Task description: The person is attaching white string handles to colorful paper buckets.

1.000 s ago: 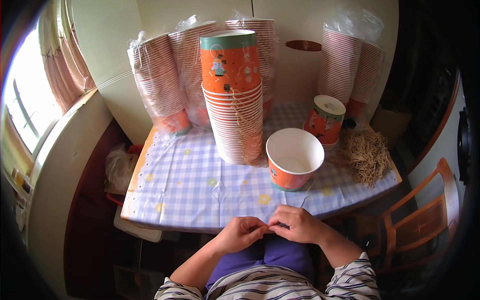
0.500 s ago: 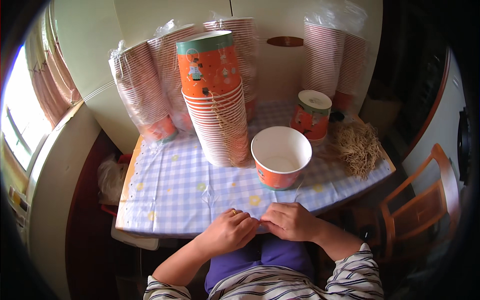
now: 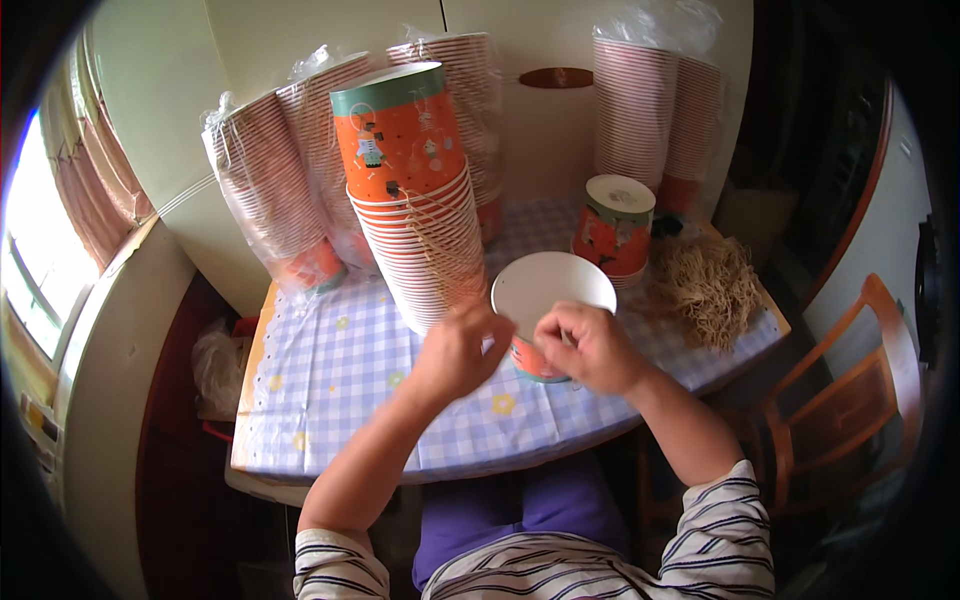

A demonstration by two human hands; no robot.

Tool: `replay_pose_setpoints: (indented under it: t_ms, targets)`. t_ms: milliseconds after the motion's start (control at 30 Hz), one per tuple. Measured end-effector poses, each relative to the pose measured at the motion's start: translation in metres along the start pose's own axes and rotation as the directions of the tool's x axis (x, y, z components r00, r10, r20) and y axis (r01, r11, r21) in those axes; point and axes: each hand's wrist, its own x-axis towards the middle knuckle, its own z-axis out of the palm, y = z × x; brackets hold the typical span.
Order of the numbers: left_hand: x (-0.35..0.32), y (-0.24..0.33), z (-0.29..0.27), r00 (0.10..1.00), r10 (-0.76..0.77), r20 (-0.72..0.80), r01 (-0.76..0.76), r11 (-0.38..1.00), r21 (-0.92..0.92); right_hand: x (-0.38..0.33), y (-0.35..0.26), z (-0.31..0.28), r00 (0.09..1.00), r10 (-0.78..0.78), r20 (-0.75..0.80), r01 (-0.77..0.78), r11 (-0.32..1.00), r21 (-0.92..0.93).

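Observation:
An orange paper cup (image 3: pixel 553 286) with a white inside stands open side up in the middle of the table. My left hand (image 3: pixel 457 354) is at its left rim with the fingers curled against it. My right hand (image 3: pixel 590 346) covers its near side, with thumb and fingers pinched at the rim. Whether a string is between the fingers is hidden. Just behind my left hand rises a tall stack of orange printed cups (image 3: pixel 412 200) with tan string handles hanging down its side.
The table has a blue checked cloth (image 3: pixel 340 370). A short upside-down cup stack (image 3: pixel 614 226) and a pile of tan strings (image 3: pixel 706 288) lie to the right. Plastic-wrapped cup stacks (image 3: pixel 275 200) line the back wall. A wooden chair (image 3: pixel 850 400) stands at the right.
Both hands have risen from the near table edge, where they were pressed together, up to the open orange cup. The view has shifted slightly.

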Motion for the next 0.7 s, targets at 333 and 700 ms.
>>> replay_pose_setpoints:
  t_ms: [333,700]
  targets:
    - [0.037,-0.065,0.032,0.94,-0.34,0.036,0.337,0.939,0.074,0.038,0.042,-0.002,0.994,0.109,-0.017,-0.11,0.99,-0.084]
    - [-0.034,0.023,-0.004,0.644,-0.622,0.446,0.757,0.433,-0.49,0.041,0.037,-0.01,0.884,0.166,0.436,-0.131,0.985,-0.11]
